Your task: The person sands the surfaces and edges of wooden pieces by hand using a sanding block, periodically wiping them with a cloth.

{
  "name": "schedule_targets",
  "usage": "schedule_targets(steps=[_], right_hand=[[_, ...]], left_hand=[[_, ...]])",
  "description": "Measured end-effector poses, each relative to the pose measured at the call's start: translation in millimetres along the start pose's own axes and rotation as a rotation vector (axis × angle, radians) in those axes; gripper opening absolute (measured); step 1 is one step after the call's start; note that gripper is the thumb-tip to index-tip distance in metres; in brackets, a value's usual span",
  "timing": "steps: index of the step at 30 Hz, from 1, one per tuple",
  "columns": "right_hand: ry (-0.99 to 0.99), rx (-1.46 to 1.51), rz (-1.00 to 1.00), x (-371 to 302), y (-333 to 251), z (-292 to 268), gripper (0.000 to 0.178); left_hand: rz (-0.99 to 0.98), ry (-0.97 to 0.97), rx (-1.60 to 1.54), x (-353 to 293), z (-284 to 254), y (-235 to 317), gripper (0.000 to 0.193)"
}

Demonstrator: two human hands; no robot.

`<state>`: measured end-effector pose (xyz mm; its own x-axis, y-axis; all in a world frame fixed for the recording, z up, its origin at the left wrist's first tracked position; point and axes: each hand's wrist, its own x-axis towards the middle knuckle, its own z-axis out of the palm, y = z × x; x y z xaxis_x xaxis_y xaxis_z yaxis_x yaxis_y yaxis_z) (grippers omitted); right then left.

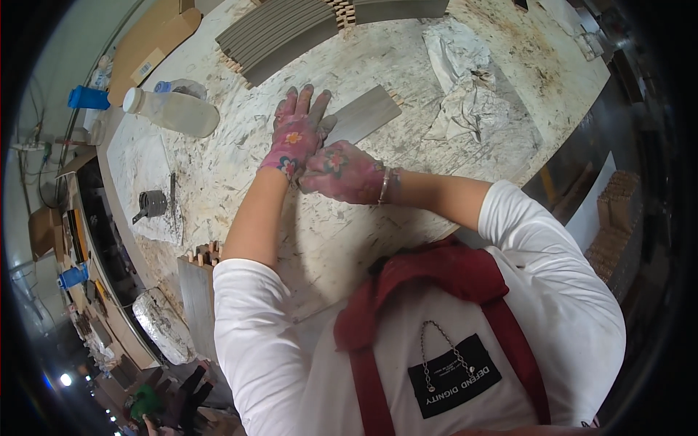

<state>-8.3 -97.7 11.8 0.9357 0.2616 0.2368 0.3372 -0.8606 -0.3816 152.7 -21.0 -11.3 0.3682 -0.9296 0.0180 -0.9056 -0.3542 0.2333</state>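
Head view, looking down on the bench (247, 192), its pale top streaked and smudged. Person's two gloved hands meet over the middle of it.

Left hand (297, 125): open, back upward, fingers straight and somewhat parted, pointing away from the body; has hold of nothing that I can see. It wears the left glove (285, 154), pink with flower prints, greyed at the fingers.

Right hand (342, 173): comes across from the right, fingers folded in, bunched at the left glove's cuff by the wrist and seemingly gripping it; fingertips hidden from here. Similar glove, a bracelet (384, 186) at its wrist.

Grey board (365, 115): flat on the bench just beyond the right hand, set at a slant, small wooden pegs at its far end. Near end passes behind the hands; whether the left thumb touches it, cannot tell.

Beyond the hands, a stack of grey boards (280, 40), a second stack (401, 9) beside it. Right of the single board, crumpled clear sheeting (465, 98). To the left, a white-capped bottle (178, 114) on its side, cardboard (156, 47) behind it. Nearer, a dark ribbed roll (153, 204). By the left elbow, more pegged grey pieces (195, 287); below those, a foil-like silvery bundle (163, 327).
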Motion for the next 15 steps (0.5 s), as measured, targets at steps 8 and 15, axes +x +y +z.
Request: schedule_targets(steps=[8,15], right_hand=[[-0.105,-0.040,0.362,-48.5,41.9,-44.0,0.022],[0.263,-0.090,0.609,-138.6,107.6,-113.9,0.028]], left_hand=[[-0.012,-0.039,0.063,-1.0,5.6,-2.9,0.055],[-0.048,0.031,0.203,3.2,-17.9,35.5,0.055]])
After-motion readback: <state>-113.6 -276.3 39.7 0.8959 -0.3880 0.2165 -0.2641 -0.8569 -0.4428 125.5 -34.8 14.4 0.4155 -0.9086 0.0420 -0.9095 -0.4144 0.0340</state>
